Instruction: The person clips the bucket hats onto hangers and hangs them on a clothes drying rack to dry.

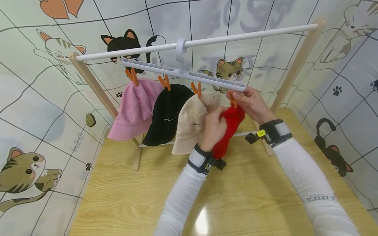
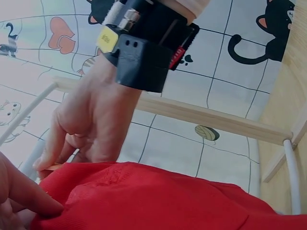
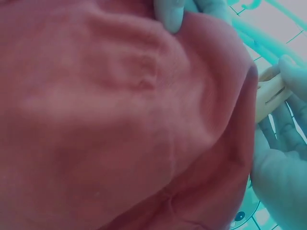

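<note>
A red bucket hat [image 1: 225, 137] hangs below the right end of a white clip hanger [image 1: 203, 78]. My left hand [image 1: 215, 127] grips its fabric; in the left wrist view those fingers [image 2: 36, 194] press into the cloth at lower left. My right hand [image 1: 254, 104] pinches an orange clothespin [image 1: 233, 101] at the top of the hat. Seen from the right wrist, the thumb and fingers lie round the clothespin [image 3: 269, 98] at the hat's edge. Beside it hang a beige hat [image 1: 190, 121], a black hat [image 1: 166, 114] and a pink hat [image 1: 137, 111], each under an orange clothespin.
The hanger hooks over the white rod [image 1: 251, 35] of a rack with wooden side posts [image 1: 298, 67]. That rack stands on a wood-grain table [image 1: 141, 203]. Behind and around it is a white grid-patterned cloth [image 1: 53, 111] printed with cartoon cats.
</note>
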`<state>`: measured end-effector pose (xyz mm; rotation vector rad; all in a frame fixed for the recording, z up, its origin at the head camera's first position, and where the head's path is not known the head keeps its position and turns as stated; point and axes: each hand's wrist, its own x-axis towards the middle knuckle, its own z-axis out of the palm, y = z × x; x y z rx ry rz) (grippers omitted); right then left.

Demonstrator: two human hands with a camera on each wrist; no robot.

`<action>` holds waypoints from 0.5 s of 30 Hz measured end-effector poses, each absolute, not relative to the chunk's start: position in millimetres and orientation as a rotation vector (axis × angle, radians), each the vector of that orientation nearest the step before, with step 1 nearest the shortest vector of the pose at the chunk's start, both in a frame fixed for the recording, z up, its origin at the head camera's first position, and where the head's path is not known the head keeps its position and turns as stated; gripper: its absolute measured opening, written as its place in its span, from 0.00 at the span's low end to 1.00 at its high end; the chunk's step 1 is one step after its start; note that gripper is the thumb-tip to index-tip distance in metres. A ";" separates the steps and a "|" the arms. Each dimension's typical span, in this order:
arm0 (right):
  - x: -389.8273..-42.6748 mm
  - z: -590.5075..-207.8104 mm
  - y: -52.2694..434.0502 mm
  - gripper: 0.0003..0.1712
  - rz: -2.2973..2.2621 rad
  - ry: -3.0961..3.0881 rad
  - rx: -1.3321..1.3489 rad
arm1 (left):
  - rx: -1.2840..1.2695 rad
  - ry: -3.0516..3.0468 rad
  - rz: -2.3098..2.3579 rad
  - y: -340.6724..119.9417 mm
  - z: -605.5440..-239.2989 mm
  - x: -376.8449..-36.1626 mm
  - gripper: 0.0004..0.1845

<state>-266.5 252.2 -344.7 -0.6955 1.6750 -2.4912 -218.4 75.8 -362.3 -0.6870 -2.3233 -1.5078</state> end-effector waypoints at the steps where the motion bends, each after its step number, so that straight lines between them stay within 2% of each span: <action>1: -266.5 -344.5 252.4 0.18 -2.489 1.689 -0.687 | -0.685 -2.317 -1.518 75.1 -361.5 -218.4 0.15; 15: -266.5 -345.9 255.4 0.18 -2.444 1.858 -0.582 | -0.690 -2.281 -1.563 70.8 -357.8 -217.9 0.15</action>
